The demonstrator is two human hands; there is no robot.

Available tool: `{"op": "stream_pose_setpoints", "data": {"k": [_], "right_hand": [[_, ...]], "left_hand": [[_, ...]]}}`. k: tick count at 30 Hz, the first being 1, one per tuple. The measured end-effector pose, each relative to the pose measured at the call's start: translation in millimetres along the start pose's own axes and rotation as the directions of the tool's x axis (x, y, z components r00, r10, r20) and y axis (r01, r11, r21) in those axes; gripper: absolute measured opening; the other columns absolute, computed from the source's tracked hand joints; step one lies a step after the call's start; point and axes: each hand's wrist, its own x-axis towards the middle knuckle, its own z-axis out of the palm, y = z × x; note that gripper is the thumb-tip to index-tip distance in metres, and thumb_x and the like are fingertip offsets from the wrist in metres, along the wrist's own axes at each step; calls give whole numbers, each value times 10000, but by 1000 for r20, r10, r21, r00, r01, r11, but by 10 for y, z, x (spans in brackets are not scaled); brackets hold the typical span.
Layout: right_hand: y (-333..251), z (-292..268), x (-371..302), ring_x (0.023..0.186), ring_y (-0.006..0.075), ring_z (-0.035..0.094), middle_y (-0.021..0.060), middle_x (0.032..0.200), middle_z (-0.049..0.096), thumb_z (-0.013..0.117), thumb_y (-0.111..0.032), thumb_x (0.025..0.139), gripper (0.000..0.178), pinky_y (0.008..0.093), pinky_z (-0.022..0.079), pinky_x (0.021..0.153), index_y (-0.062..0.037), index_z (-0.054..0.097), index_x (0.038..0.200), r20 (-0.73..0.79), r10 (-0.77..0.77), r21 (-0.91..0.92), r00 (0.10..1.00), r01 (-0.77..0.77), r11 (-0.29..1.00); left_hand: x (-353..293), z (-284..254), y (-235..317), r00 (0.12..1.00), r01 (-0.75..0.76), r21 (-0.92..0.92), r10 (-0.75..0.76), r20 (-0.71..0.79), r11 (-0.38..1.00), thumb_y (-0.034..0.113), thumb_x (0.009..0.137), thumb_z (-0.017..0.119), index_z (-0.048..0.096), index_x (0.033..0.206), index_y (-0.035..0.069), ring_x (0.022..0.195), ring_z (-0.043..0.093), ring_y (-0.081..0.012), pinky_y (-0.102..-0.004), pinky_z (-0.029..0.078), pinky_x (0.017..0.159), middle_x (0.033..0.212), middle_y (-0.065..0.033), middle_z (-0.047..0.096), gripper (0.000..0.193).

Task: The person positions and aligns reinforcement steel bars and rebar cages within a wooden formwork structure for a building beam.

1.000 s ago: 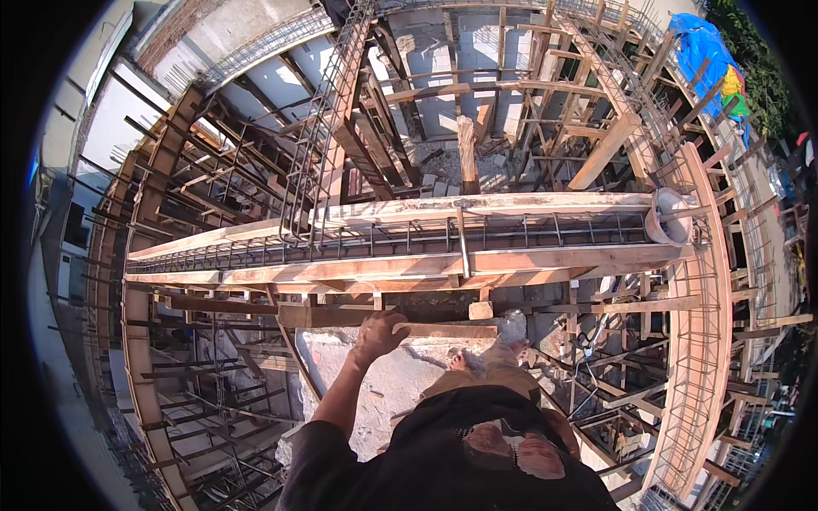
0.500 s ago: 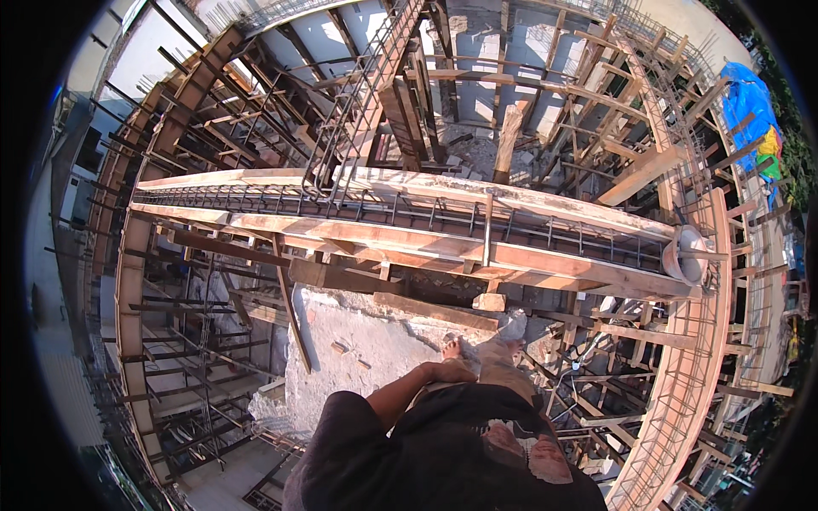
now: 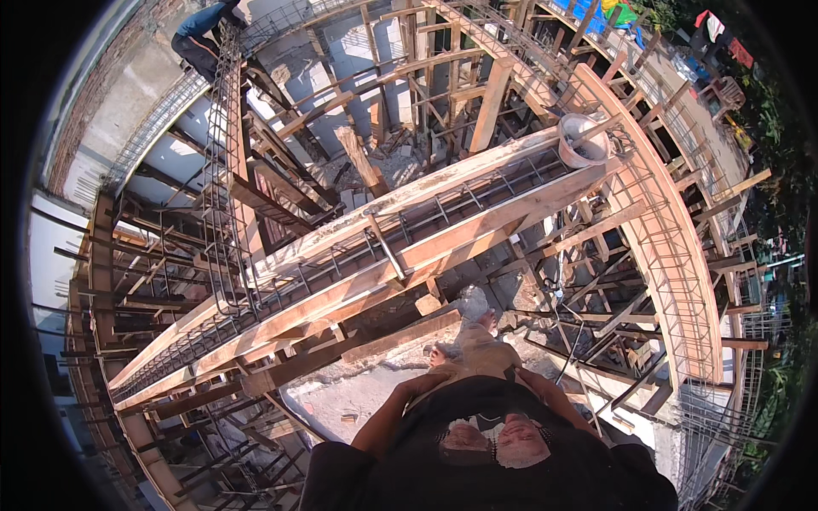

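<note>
My left hand rests at the front of my beige trousers, near the thigh. My right hand lies against the other side of them, mostly hidden by my dark shirt. The fingers of both hands are too unclear to read, and no held thing shows. Ahead of me a long timber beam form slants up to the right. A steel rebar cage lies inside its trough. At its far right end sits a pale, dirty bucket with a stick across its top.
My bare feet are by a rough concrete slab. A loose plank lies between slab and beam form. Curved formwork with rebar runs down the right. Timber props surround the gaps below. Another person bends at the far left.
My view has turned to the right, so the beam form now slants and the bucket appears higher. My right forearm and the other person have come into view.
</note>
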Motion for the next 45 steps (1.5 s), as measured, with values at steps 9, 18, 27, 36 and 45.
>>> {"op": "stream_pose_setpoints", "data": {"k": [9, 18, 27, 36, 45], "right_hand": [[576, -123, 660, 1398, 237, 355, 139, 1555, 359, 517, -496, 977, 741, 362, 299, 1138, -92, 281, 1552, 39, 6, 40, 999, -7, 999], [316, -211, 444, 1272, 271, 517, 142, 1399, 557, 568, -556, 925, 671, 388, 371, 1091, -79, 546, 1396, -79, 97, 199, 992, -80, 977], [769, -486, 505, 1178, 274, 589, 155, 1316, 612, 566, -467, 949, 567, 372, 445, 1028, -45, 596, 1326, -371, -96, 107, 924, 145, 984], [282, -584, -36, 1194, 231, 588, 108, 1356, 594, 653, -468, 912, 674, 387, 475, 1010, -53, 502, 1421, -77, 89, 779, 993, 5, 627], [1412, -365, 334, 987, 194, 655, 93, 1191, 669, 651, -420, 909, 546, 391, 520, 875, -64, 599, 1320, -558, 219, 692, 800, 303, 655]], "left_hand": [[378, -322, 206, 990, -7, 550, -73, 123, 835, 397, 1009, 450, 499, 1401, 51, 1281, 517, -248, -383, 371, 1096, 1422, -144, 524, 526], [675, -611, 540, 979, -77, 779, -103, 178, 622, 326, 1004, 455, 509, 1389, 53, 1284, 525, -267, -395, 384, 1092, 1403, -160, 543, 475], [1059, -741, 1190, 975, -34, 909, -186, 121, 415, 403, 955, 527, 627, 1259, 87, 1059, 668, -350, -408, 503, 931, 1123, -202, 694, 449], [1476, -867, 1586, 971, 57, 875, -231, 63, 481, 472, 922, 576, 685, 1181, 57, 1033, 684, -310, -386, 508, 905, 1129, -191, 697, 501], [1616, -859, 2820, 945, -251, 922, 281, 167, 296, 278, 936, 549, 636, 1246, 81, 1004, 667, -327, -362, 521, 866, 1059, -106, 703, 377]]}}
